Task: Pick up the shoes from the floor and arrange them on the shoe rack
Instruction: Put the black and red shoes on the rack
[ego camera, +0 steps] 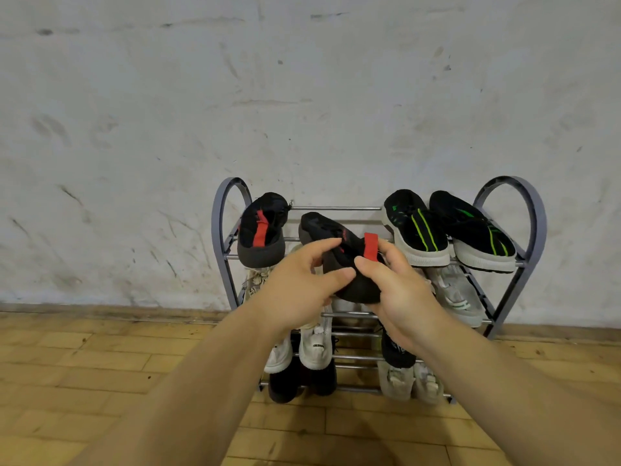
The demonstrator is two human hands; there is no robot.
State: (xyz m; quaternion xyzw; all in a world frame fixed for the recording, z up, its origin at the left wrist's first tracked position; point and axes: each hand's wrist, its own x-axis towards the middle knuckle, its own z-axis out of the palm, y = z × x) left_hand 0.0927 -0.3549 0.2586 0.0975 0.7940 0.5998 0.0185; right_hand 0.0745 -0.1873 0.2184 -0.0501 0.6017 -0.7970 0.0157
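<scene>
**Item:** black shoe with red heel tab (pixel 331 232). It is held off the floor in front of the top shelf of the shoe rack (pixel 534 223). It sits over the gap between the matching shoe (pixel 262 230) to the left and the pair of black shoes with green stripes (pixel 418 230) to the right. The toe points to the wall and the heel to the person. Whether it touches the rails cannot be told.

**Holding:**
- left hand (pixel 295 290): the fingers (pixel 321 247) lie along the top of the shoe's near side with the thumb beneath, pinching it.
- right hand (pixel 403 294): the thumb lies across the heel and the other fingers are curled behind it beside the red tab, gripping it.

**Rack:** grey metal with arched ends and bar shelves in four levels, standing against the wall.
- Top shelf: the matching shoe and the green-striped pair, toes to the wall.
- Second shelf: a grey-white sneaker (pixel 453 294) at right and a beige shoe (pixel 255 280) at left, partly hidden by the arm.
- Third shelf: white shoes (pixel 314 348) and a black shoe (pixel 396 351).
- Bottom shelf: dark shoes (pixel 285 385) and pale beige shoes (pixel 396 381).

**Surroundings:** wood-block floor (pixel 100 364) and a scuffed white wall (pixel 302 95).
</scene>
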